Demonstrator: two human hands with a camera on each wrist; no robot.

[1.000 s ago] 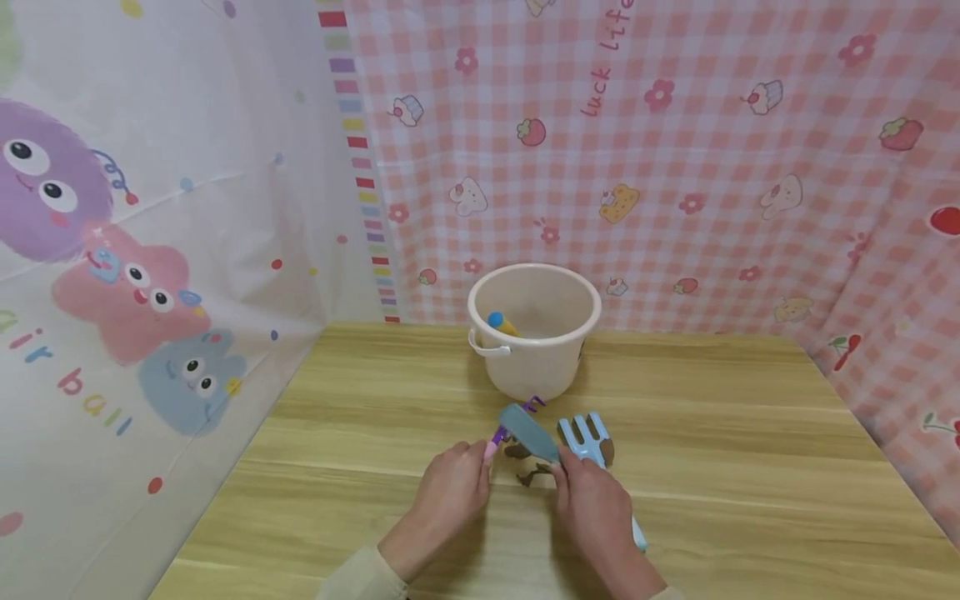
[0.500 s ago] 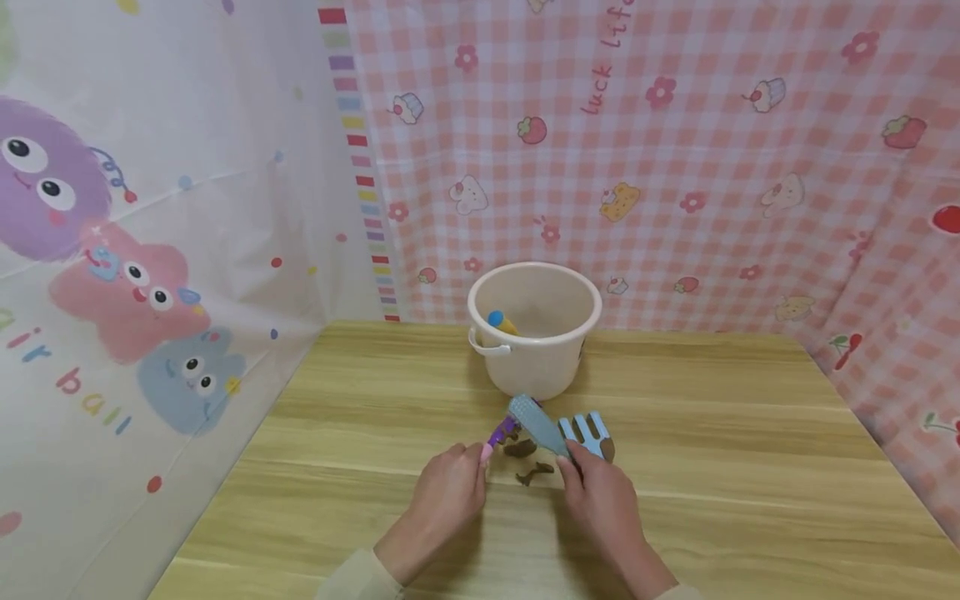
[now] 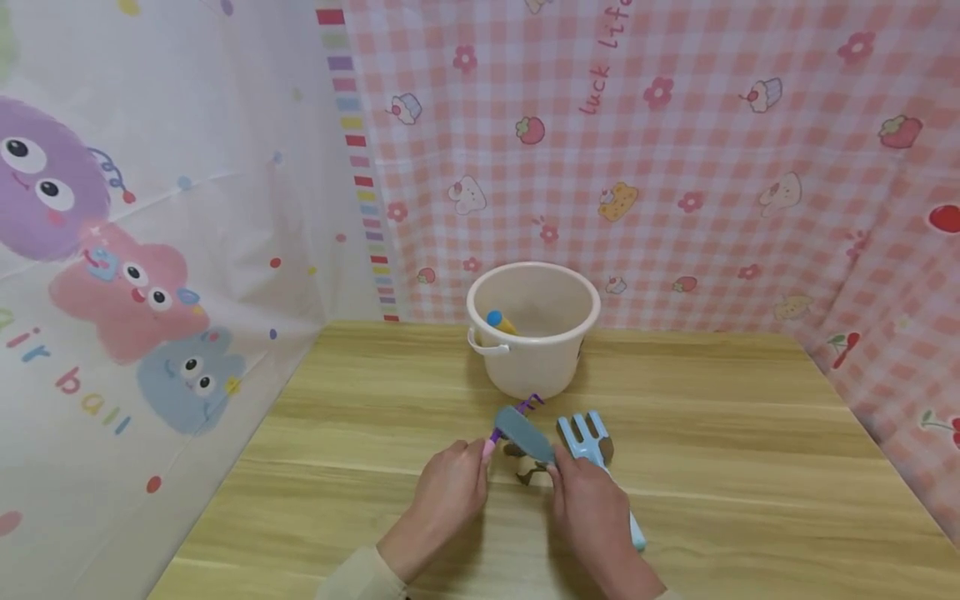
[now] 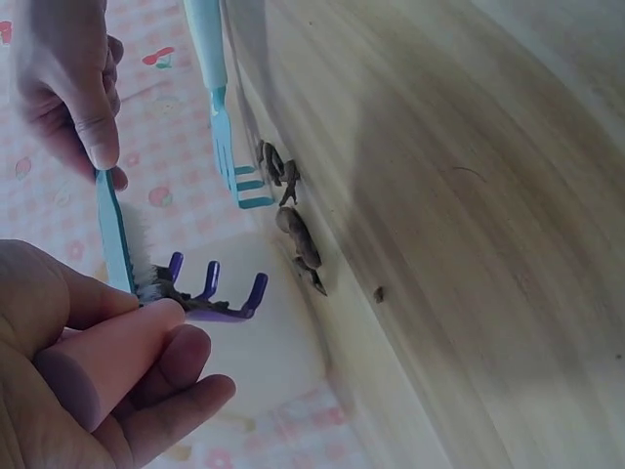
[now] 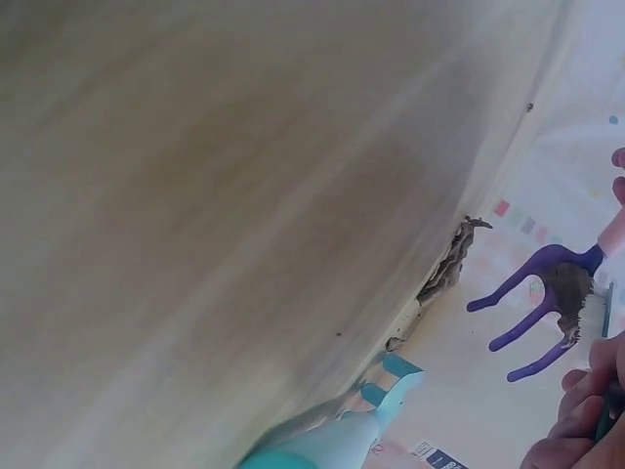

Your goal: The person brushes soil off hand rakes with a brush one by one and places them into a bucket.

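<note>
My left hand point(image 3: 450, 487) grips the pink handle of a small purple hand rake point(image 4: 211, 280), its tines pointing away from me. Brown, mud-like clumps point(image 5: 566, 288) cling to the base of those tines. In my right hand point(image 3: 592, 504) is a light blue brush point(image 3: 525, 433), pinched by its handle. Its white bristles point(image 4: 137, 239) touch the dirty part of the rake in the left wrist view. From the head, the brush covers part of the rake. Several brown pieces point(image 4: 298, 237) lie on the table below both tools.
A cream bucket point(image 3: 532, 367) stands behind the hands, with a blue-and-yellow object point(image 3: 501, 322) inside. Right of the brush, a light blue toy fork point(image 3: 587, 447) lies on the wooden table point(image 3: 720, 433), a brown lump point(image 3: 607, 450) by its tines. Patterned cloths point(image 3: 675, 150) hang around.
The brush shifted up and right along the rake half a second ago, and is now back down and left. My left hand has stayed nearly still with the rake.
</note>
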